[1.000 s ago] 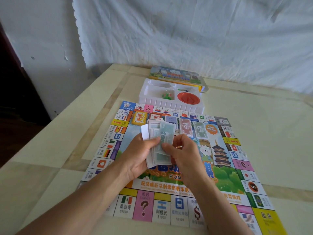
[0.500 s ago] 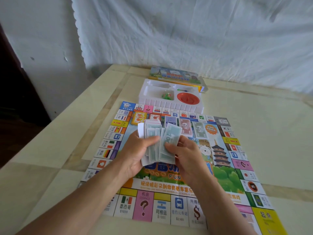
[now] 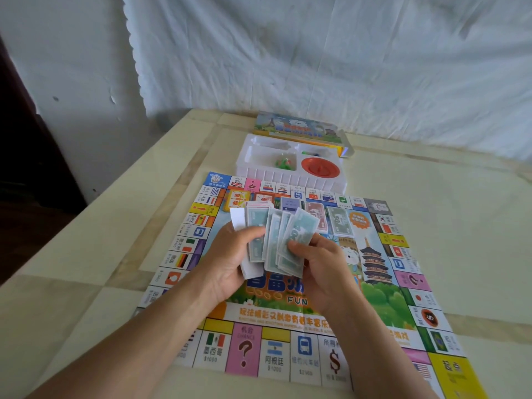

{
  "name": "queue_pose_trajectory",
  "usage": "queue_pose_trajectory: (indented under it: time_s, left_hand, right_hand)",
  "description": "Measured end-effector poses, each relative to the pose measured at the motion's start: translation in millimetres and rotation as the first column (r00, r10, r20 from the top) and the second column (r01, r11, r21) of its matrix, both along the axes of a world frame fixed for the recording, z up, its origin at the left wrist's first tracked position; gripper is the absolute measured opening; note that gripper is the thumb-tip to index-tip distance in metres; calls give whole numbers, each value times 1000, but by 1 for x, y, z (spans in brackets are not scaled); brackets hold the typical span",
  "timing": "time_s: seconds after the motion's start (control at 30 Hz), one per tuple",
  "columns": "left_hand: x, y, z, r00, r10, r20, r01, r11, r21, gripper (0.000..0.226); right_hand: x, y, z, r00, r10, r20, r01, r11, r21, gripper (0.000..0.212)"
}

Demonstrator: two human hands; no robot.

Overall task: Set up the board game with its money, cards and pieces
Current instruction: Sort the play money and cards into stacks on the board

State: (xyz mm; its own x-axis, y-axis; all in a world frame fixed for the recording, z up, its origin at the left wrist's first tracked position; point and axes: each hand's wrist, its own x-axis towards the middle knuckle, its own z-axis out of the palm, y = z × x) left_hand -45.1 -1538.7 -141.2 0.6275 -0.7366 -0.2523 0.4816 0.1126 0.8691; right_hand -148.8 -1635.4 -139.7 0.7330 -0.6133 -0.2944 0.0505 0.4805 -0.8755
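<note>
Partly done: board (image 3: 201, 251) laid, some notes (image 3: 341, 223) out; both hands (image 3: 230, 263) (image 3: 325, 272) grip the money (image 3: 276, 240); pieces (image 3: 283, 162) wait.

I see both hands over the game board (image 3: 288, 335). My left hand (image 3: 230, 260) grips fanned play money (image 3: 276, 240); my right hand (image 3: 322, 263) pinches it.

A pale cream surface (image 3: 449, 231) crossed by tan bands — glossy, catching soft light. Behind it hangs a creased white cloth (image 3: 331, 67) with a scalloped left edge, over a white wall (image 3: 74, 82) marked by small chips. At far left — a dark opening (image 3: 20, 174).
</note>
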Motion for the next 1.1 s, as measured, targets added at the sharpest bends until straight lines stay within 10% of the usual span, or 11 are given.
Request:
queue_pose_trajectory:
  time_s: [0.5, 1.1]
  left_hand:
    - [2, 0, 1, 993, 20, -116, -24, 999, -33, 21]
    - [-2, -1, -2, 987, 130, 99, -136, 989, 59, 25]
  right_hand:
    - [-2, -5, 2, 998, -62, 22, 61, 996, 67, 23]
    - [1, 5, 3, 999, 18, 30, -19, 1000, 25, 21]
